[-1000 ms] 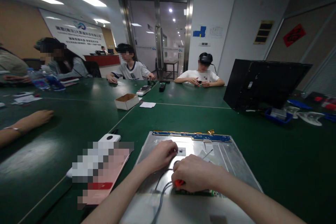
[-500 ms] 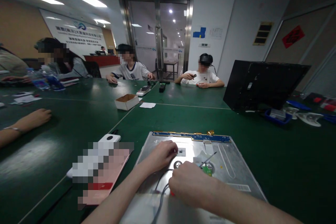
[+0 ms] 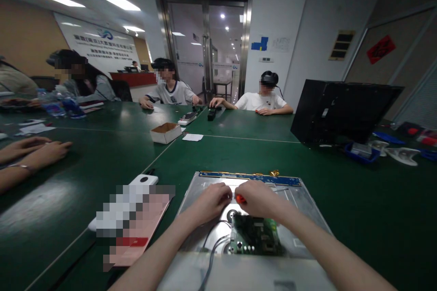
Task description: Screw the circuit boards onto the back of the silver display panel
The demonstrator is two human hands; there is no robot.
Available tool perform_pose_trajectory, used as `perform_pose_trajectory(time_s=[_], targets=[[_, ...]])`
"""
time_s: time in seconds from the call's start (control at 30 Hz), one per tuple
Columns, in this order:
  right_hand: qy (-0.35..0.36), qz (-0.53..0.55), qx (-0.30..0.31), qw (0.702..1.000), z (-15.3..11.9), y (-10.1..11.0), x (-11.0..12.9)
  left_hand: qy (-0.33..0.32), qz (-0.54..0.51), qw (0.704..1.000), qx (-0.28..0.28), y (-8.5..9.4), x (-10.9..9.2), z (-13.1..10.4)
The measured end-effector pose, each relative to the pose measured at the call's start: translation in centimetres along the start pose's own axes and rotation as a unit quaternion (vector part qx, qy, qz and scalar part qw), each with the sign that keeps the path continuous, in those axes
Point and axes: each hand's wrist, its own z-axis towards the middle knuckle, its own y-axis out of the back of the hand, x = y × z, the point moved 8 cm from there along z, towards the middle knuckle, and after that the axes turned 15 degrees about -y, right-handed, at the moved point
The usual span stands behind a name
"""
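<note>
A flat silver display panel [image 3: 191,211] lies in front of me, with a narrow blue circuit strip along its far edge. On it rests a green circuit board [image 3: 256,235], with dark cables [image 3: 213,250] to its left. My left hand [image 3: 213,200] is over the panel's middle, fingers curled and fingertips together; whatever they pinch is hidden. Just right of it, my right hand [image 3: 261,198] is closed around a red-handled screwdriver [image 3: 241,198], whose thin shaft sticks out to the right. The two hands nearly meet.
Left of the panel lie a white power strip [image 3: 145,182] and a pink sheet [image 3: 143,229], partly blurred. Farther off stand a small open box [image 3: 166,132] and a large black monitor [image 3: 344,111]. A co-worker's hands [image 3: 41,150] rest at the left; other people sit across the table.
My right hand has moved up and away from me, beside my left hand, uncovering the green board. My left hand has hardly moved. A person opposite has reached toward a black object.
</note>
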Motion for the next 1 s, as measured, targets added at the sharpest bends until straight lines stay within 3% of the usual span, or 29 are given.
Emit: perform_pose_trajectory(time_s=[0.1,0.3,0.43,0.57,0.73,0.87,1.0], targets=[[-0.033,0.012,0.002,0.999,1.4,-0.9,-1.9,0.002,0.002,1.000,0.001,0.0,0.1,0.0],[-0.025,0.046,-0.002,0.999,1.6,-1.9,-1.9,0.007,0.007,1.000,0.003,0.1,-0.1,0.0],[-0.044,0.072,-0.015,0.996,0.0,-0.8,-3.4,0.008,0.006,1.000,0.007,0.1,-0.3,0.0],[-0.046,0.098,-0.010,0.994,-3.4,-0.3,-4.4,0.010,0.003,1.000,0.006,0.2,-0.2,0.0],[0.006,0.128,0.004,0.992,-7.3,-1.5,-2.5,0.014,0.002,1.000,0.006,0.1,-0.2,0.0],[-0.007,0.091,0.001,0.996,-7.9,-2.9,-1.5,0.012,0.005,1.000,0.008,0.1,-0.2,-0.1],[0.033,0.030,-0.049,0.998,-8.1,-3.6,-0.1,0.013,0.009,1.000,0.008,0.1,-0.2,-0.1]])
